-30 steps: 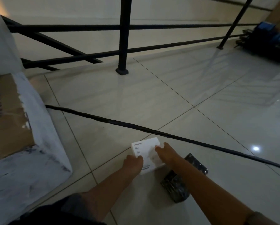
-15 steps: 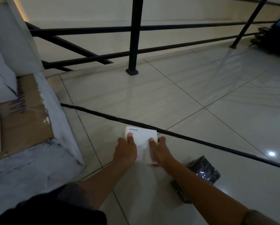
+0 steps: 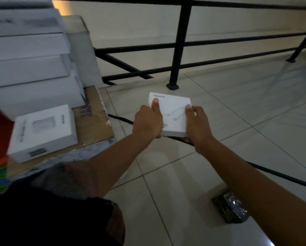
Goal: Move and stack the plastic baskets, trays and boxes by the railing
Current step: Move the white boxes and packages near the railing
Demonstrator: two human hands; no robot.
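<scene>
Head view, white box [image 3: 171,110] gripped by left hand [image 3: 147,123] and right hand [image 3: 197,124], held near railing [image 3: 179,43], above floor [image 3: 166,174].

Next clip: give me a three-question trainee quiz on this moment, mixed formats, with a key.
1. True or false: the small white box lies flat on the floor tiles.
2. Which holds it? A) left hand only B) right hand only C) both hands
3. Fill in: the wrapped dark packet lies on the floor under the person's ____ forearm.

Key: 1 false, it is held above the floor; 2 C; 3 right.
</scene>
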